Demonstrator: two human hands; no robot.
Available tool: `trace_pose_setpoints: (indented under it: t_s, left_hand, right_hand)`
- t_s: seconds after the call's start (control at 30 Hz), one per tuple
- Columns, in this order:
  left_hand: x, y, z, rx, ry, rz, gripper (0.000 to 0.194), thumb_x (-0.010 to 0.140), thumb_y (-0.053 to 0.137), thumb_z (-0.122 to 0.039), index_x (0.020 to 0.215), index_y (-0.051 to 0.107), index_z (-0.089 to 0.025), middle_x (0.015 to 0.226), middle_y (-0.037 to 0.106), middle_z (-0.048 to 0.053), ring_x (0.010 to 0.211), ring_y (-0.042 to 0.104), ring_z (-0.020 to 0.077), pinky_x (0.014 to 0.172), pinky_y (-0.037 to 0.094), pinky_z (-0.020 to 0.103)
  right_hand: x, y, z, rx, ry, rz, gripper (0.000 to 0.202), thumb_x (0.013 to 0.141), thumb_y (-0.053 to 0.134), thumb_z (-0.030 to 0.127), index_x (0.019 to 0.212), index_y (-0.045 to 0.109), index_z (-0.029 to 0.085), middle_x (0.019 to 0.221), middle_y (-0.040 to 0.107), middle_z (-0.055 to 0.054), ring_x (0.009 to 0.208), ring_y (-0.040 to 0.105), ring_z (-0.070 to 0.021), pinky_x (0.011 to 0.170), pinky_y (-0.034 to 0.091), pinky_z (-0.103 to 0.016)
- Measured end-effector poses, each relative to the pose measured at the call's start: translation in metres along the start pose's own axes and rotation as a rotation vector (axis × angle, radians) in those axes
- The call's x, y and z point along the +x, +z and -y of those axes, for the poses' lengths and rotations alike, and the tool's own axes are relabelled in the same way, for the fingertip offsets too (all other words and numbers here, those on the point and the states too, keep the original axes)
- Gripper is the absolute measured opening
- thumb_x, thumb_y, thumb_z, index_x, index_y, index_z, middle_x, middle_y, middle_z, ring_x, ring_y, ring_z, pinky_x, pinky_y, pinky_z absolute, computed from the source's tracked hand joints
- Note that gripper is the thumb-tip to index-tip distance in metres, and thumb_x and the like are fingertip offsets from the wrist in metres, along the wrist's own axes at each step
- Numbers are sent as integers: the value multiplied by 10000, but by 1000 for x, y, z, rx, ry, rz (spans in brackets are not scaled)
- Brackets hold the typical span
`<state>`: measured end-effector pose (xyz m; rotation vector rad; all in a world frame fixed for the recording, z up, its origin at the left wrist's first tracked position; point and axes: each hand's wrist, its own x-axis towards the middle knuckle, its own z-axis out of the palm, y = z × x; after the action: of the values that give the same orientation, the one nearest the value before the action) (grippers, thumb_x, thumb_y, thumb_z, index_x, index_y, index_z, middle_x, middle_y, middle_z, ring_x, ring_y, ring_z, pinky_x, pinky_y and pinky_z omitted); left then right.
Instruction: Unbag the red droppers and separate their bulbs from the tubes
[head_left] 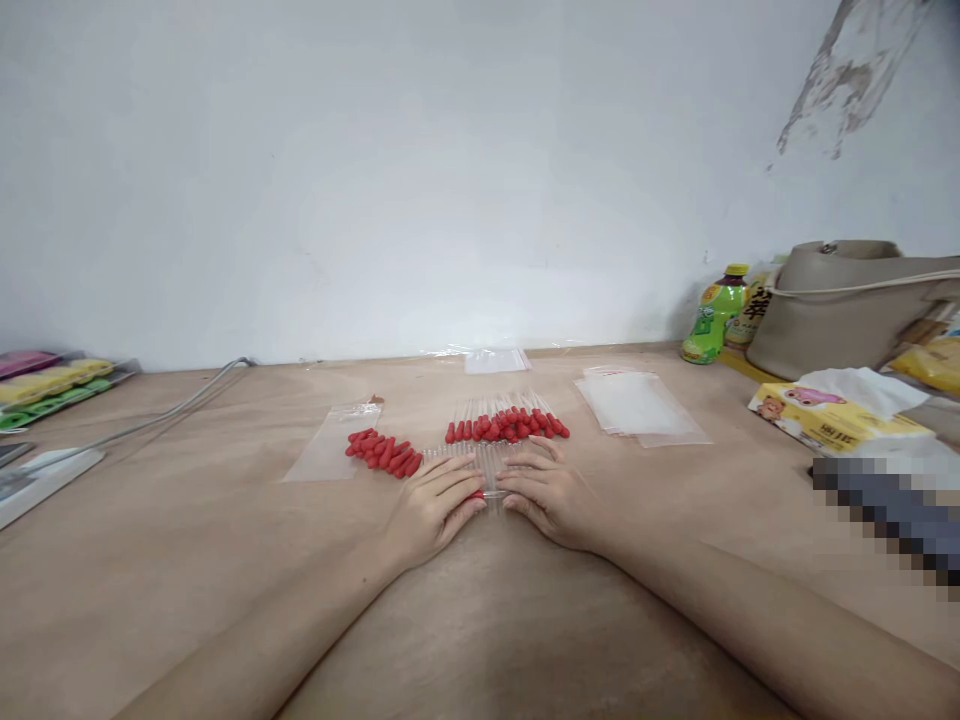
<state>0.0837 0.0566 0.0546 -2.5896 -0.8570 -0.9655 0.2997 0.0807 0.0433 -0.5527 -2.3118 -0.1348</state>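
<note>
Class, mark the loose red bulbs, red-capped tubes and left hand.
Loose red bulbs [385, 454]: head view, middle of the pile.
Red-capped tubes [511, 426]: head view, their red ends.
Left hand [436, 500]: head view, back of the hand.

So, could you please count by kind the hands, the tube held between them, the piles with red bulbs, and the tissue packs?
Left hand and right hand: 2
Held tube: 1
Pile of red bulbs and pile of red-bulbed tubes: 2
Tissue pack: 1
Total: 6
</note>
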Motion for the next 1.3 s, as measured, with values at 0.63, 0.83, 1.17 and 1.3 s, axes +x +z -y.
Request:
trace_pose_setpoints:
  t_s: [0.63,0.83,1.17,1.3]
  left_hand:
    - [3,-4,-8,-1,63,103,174,839,458,-171,962,581,-177,1007,660,45,1104,517,182,984,357,379]
    - [4,-9,-9,-10,57,128,165,848,431,-183,909,585,-186,978,670,35,1083,535,171,1000,325,377]
    - [4,-12,-11,-16,77,148,169,856,414,-179,902,576,-178,927,682,31,1072,544,172,987,326,371]
    - [2,-12,-10,-4,75,155,162,862,412,-178,904,568,-179,944,680,30,1080,538,181,973,330,378]
  right_hand:
    - [-1,6,1,130,-138,-37,171,870,431,187,926,588,152,987,653,-98,992,580,-151,911,474,-314]
    - [-2,1,4,83,-166,8,168,876,421,185,934,578,171,971,656,-80,1018,566,-153,953,448,-334]
    - [-5,-5,2,-13,-267,-53,156,863,453,146,961,574,137,948,661,-91,1068,536,-169,974,439,-353]
    - [-8,-6,-1,-22,-287,-59,167,846,480,124,983,573,102,967,656,-112,1081,528,-179,986,428,-356]
